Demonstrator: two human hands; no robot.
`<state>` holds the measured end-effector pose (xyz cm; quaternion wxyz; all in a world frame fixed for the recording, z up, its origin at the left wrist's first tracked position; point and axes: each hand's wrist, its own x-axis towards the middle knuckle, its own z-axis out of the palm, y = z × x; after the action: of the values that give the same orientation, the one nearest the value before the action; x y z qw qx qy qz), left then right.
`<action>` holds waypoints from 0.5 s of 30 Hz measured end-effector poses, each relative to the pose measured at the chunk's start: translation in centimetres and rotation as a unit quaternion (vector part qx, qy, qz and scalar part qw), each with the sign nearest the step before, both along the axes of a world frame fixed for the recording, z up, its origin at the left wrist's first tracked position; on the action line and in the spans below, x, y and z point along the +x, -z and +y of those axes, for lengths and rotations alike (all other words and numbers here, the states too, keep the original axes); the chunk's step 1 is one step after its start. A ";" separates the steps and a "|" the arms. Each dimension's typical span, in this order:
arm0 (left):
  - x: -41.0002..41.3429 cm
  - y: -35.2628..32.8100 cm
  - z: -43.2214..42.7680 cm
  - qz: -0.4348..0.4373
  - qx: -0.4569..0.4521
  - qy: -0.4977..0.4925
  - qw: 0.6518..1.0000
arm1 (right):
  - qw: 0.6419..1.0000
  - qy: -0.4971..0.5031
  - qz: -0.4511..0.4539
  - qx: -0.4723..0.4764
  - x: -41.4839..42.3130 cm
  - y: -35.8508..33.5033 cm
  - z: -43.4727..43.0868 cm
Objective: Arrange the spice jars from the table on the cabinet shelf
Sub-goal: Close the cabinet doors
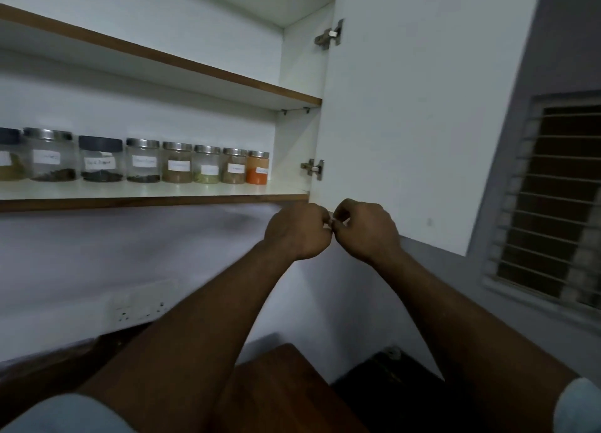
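Observation:
Several labelled spice jars stand in a row on the lower cabinet shelf. The rightmost jar holds orange powder, and beside it stand steel-lidded jars and a dark-lidded jar. My left hand and my right hand meet just below the shelf's right end, under the bottom edge of the open cabinet door. Both have curled fingers, and their fingertips pinch a small white piece between them. What the piece is I cannot tell. Neither hand touches a jar.
An upper shelf holds nothing that I can see. A barred window lies to the right. A wall socket sits below the cabinet, and a brown wooden table is at the bottom.

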<state>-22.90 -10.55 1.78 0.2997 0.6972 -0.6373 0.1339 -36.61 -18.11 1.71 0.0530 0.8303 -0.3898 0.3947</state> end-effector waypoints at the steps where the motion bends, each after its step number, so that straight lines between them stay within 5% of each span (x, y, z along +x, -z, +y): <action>1: -1.2 0.2 0.1 0.010 0.001 0.017 1.000 | 1.000 0.017 -0.011 -0.006 -1.5 0.2 0.6; 10: -11.0 0.3 -0.1 0.018 0.001 0.132 0.991 | 0.969 0.183 -0.140 -0.085 -13.7 -0.3 1.7; 15: -12.6 -0.8 -0.7 0.039 -0.007 0.143 0.989 | 0.946 0.147 -0.257 0.133 -17.3 0.0 -0.6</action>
<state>-35.53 -11.26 2.63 0.3456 0.6014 -0.7172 0.0669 -53.87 -18.72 1.71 -0.1027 0.6340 -0.5570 0.5266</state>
